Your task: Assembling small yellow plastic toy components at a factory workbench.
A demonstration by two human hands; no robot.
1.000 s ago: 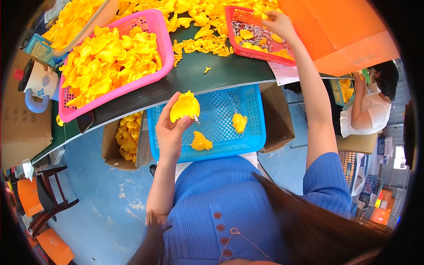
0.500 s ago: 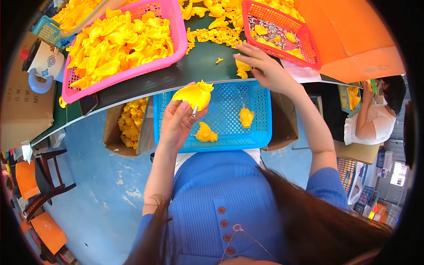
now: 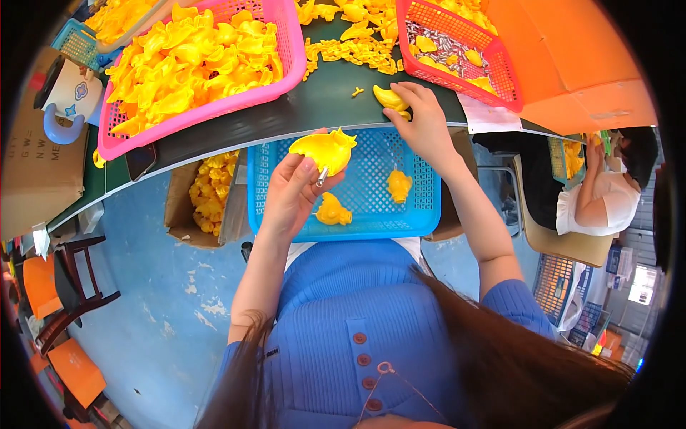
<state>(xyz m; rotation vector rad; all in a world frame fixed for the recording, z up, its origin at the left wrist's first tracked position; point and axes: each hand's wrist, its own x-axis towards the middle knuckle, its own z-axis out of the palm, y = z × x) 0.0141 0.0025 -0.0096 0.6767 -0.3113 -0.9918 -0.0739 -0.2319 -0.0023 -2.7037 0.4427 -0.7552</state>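
My right hand (image 3: 430,130) had swung nearer from the far red basket (image 3: 506,75), fingers pinching a yellow piece (image 3: 388,98) over the table (image 3: 334,106)! My left hand (image 3: 287,194) still gripped a yellow shell (image 3: 325,149) above the blue basket (image 3: 357,230).

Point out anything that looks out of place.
One small yellow piece lies alone on the table, apart from the heap of similar bits, so it looks stray. The blue floor also has pale patches, as if its paint were worn.

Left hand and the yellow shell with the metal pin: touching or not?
Touching. The head view shows the left hand holding the yellow shell up, its thumb and fingers gripping the shell's left end; the metal pin sticks out below.
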